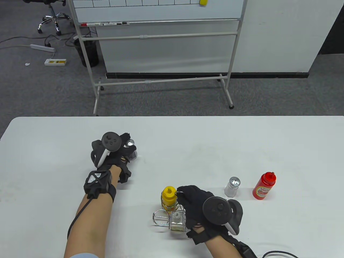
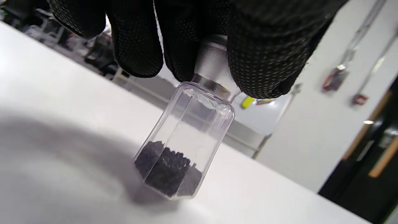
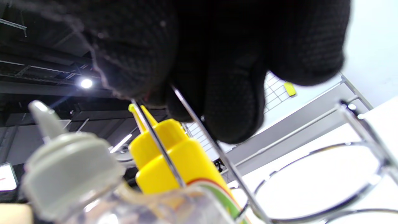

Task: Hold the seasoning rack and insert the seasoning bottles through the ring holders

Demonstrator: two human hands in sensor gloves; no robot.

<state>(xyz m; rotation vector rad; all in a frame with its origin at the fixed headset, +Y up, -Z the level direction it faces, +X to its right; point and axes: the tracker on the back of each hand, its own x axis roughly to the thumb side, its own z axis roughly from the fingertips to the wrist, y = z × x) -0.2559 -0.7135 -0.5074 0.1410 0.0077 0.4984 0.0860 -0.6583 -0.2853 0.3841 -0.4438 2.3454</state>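
My left hand (image 1: 114, 156) grips a shaker (image 1: 131, 146) at ten o'clock on the bench (image 1: 188, 139). My right hand (image 1: 200, 204) holds the wire rack (image 1: 164, 217) at six; mustard bottle (image 1: 168, 197) and glass bottle (image 1: 177, 221) sit inside. Salt shaker (image 1: 232, 186) and ketchup bottle (image 1: 264, 186) stand at four.

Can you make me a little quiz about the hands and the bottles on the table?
1. True or false: the left hand grips the pepper shaker by its metal cap.
2. Which bottle already sits in the wire rack? A) red sauce bottle B) yellow mustard bottle C) salt shaker
3. Fill in: the right hand holds the rack by its wire ____.

Key
1. True.
2. B: the yellow mustard bottle is in the rack; the red sauce bottle and salt shaker stand apart on the table.
3. Handle.
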